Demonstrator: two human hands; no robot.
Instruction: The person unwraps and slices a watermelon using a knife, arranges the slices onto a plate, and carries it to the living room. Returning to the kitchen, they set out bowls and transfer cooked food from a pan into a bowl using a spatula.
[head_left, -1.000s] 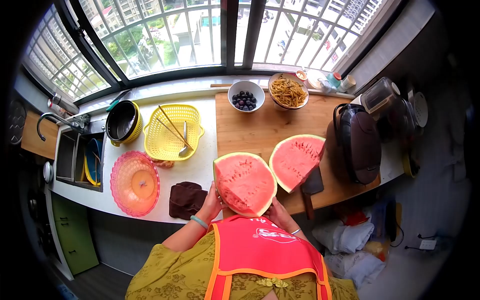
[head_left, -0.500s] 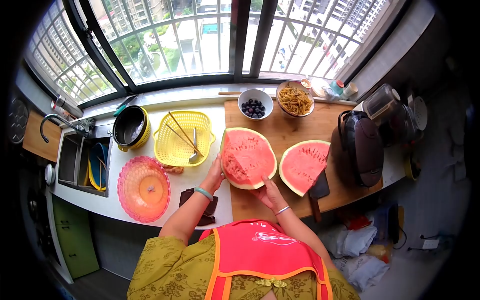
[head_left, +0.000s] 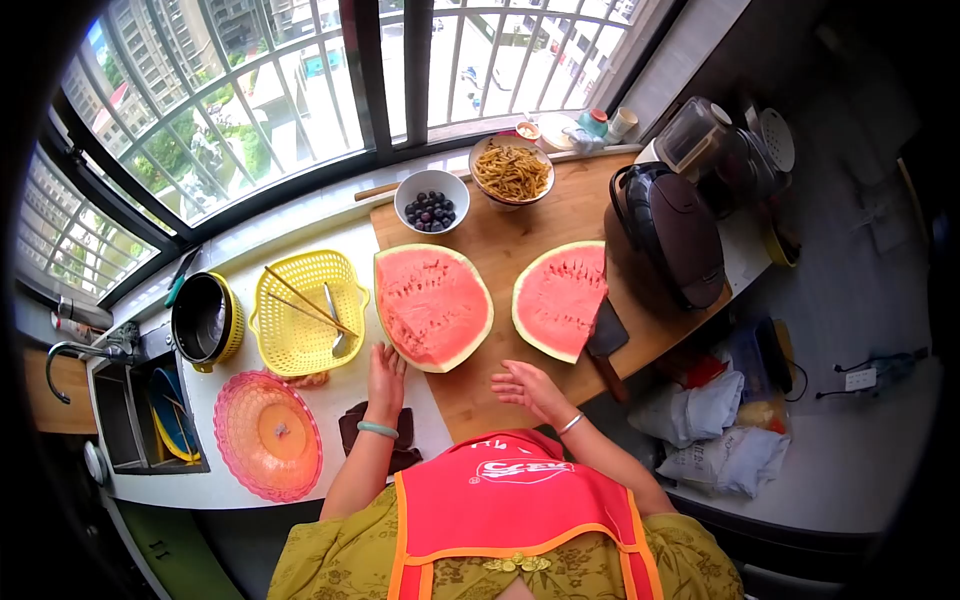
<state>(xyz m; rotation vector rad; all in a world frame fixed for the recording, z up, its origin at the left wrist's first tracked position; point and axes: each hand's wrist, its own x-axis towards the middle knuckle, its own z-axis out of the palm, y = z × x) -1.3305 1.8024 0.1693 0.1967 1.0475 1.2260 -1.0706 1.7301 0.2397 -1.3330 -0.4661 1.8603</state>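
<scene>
A large cut watermelon piece [head_left: 432, 305] lies with its red flesh up on the left part of the wooden board [head_left: 470, 400]. To its right rests a smaller watermelon piece [head_left: 562, 300], its right edge by the dark blade of a knife [head_left: 607, 335]. My left hand [head_left: 385, 380], a green bangle on its wrist, is just below and left of the large piece, fingers stretched and holding nothing. Below the gap between both pieces, my right hand [head_left: 532, 390] hovers palm inward with its fingers apart, empty.
Left of the board stand a yellow basket [head_left: 262, 335] with chopsticks and a ladle, a pink bowl [head_left: 235, 440], a black pot [head_left: 203, 320] and a sink [head_left: 120, 425]. Behind are a bowl of dark grapes [head_left: 432, 208] and a bowl of brown strips [head_left: 512, 172]. A rice cooker [head_left: 668, 235] stands right.
Both hands have let go of the large watermelon piece and drawn back toward me, apart from it. The view has turned, shifting the counter things leftward in the picture.
</scene>
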